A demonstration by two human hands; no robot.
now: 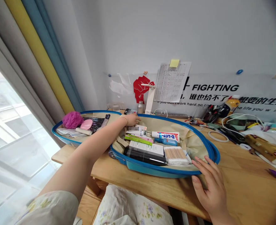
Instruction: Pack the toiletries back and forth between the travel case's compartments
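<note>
An open blue suitcase (pixel 213 150) lies on the wooden desk (pixel 245 187). Its right half holds a toothpaste tube (pixel 166 135), a box of cotton swabs (pixel 176 155), a white box (pixel 146 147), a black box (pixel 144 157) and several small tubes. My left hand (pixel 132 119) reaches far across to the suitcase's back edge, fingers curled over small items there; what it holds is hidden. My right hand (pixel 209 184) rests flat on the desk at the suitcase's near rim, fingers spread. The left half holds a pink bath puff (pixel 72 119), a pink pad (pixel 86 124) and dark tools.
The desk's right side is cluttered with cables, a white ring (pixel 216 136), a juice bottle (pixel 231 104) and bags. A small jar (pixel 140 107) and a white lamp base (pixel 149 101) stand by the wall. A window and curtains (pixel 41 59) are at left.
</note>
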